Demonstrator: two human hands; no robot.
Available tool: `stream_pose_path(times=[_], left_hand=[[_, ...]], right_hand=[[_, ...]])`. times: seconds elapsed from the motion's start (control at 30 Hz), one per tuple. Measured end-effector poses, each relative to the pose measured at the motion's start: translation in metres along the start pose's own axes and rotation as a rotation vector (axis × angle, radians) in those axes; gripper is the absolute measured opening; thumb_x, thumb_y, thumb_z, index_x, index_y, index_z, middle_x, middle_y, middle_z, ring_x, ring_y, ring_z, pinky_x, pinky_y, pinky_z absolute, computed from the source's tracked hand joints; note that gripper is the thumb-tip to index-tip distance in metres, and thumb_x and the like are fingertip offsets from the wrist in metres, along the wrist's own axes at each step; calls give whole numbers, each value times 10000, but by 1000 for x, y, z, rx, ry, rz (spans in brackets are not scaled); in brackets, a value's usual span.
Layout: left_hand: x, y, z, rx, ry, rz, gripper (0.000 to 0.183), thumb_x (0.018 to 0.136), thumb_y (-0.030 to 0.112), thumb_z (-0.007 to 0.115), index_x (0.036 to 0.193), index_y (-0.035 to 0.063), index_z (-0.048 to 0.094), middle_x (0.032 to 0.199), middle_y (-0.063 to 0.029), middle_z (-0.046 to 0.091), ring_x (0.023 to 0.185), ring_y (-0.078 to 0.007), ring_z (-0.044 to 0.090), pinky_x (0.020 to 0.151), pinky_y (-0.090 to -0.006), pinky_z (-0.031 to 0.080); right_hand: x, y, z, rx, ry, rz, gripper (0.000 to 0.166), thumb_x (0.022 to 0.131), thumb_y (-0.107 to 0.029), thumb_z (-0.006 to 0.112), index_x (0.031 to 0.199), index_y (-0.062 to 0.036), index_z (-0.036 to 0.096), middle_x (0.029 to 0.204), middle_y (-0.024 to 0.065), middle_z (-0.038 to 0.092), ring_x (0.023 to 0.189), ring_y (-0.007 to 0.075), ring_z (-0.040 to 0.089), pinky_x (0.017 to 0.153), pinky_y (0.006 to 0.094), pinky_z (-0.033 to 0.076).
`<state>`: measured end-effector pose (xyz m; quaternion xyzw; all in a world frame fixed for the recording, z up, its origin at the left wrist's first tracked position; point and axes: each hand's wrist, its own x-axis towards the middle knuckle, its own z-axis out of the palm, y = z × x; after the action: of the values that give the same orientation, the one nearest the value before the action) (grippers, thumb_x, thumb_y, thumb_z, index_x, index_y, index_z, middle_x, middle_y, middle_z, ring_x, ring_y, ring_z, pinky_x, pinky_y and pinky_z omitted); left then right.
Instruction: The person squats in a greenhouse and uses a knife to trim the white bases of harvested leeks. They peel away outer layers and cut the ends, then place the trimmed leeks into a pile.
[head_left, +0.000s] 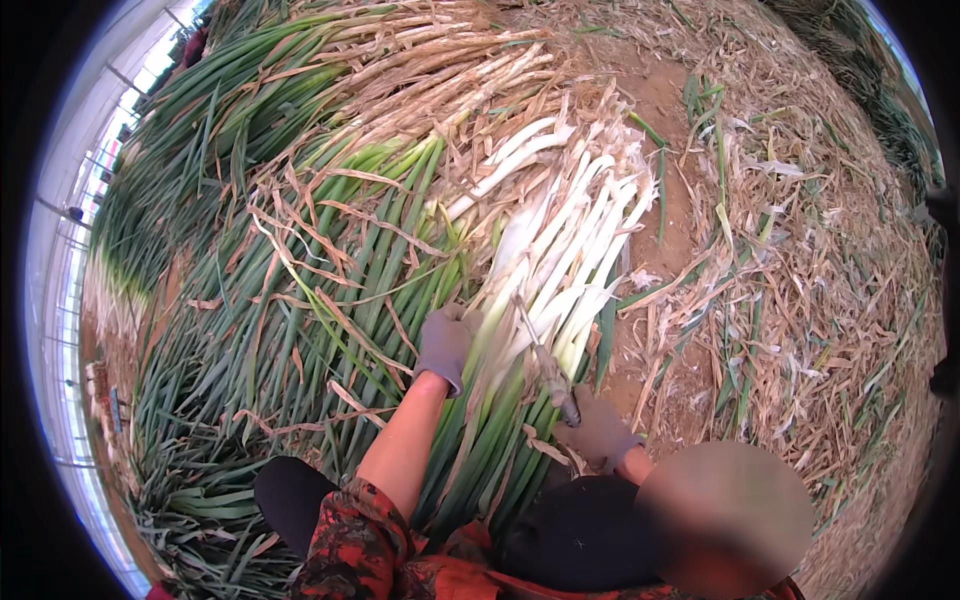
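Note:
Long Welsh onions with peeled white stalks (555, 247) lie in front of me, their green leaves (480, 442) running back towards my knees. My left hand (448, 341), in a grey glove, is closed at the neck of one onion (491, 322). That onion is blurred, and part of my grip is hidden. In my gloved right hand (596, 431) is a metal tool with a thin nozzle (529, 322), apparently an air blow gun. Its nozzle points forward over the white stalks, and my fingers hide its lower end.
Unpeeled Welsh onions (450, 82) with dry brown skins are heaped ahead and left. More green leaves (285, 352) spread along my left side. Dry husks (810, 322) cover the ground at right, beside bare soil (667, 217). Another onion bundle (112, 292) lies far left.

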<state>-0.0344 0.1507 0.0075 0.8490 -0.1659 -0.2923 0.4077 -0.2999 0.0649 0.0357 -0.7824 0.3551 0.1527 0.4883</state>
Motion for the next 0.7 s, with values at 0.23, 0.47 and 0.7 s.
stream_pose_path(times=[0.23, 0.47, 0.7], left_hand=[[-16, -6, 15, 145, 87, 57, 264, 949, 213, 689, 945, -29, 582, 830, -161, 633, 766, -234, 568, 737, -388, 477], [-43, -13, 34, -115, -83, 71, 425, 928, 273, 718, 1144, -83, 630, 1047, -179, 719, 912, -201, 647, 824, -359, 507], [-65, -15, 33, 298, 44, 211, 459, 963, 306, 665, 1232, -57, 584, 930, -253, 710, 881, -400, 699, 774, -455, 528]], right_hand=[[81, 12, -63, 86, 269, 78, 484, 764, -275, 726, 1110, 5, 535, 978, 277, 672, 963, 463, 654, 839, 492, 511], [145, 18, -125, 72, 369, 143, 470, 751, -217, 720, 1132, 13, 569, 1058, 273, 670, 1017, 438, 654, 873, 466, 508], [146, 16, -118, 119, 369, 75, 486, 747, -230, 732, 1126, 17, 557, 1027, 272, 677, 996, 440, 661, 864, 474, 512]])
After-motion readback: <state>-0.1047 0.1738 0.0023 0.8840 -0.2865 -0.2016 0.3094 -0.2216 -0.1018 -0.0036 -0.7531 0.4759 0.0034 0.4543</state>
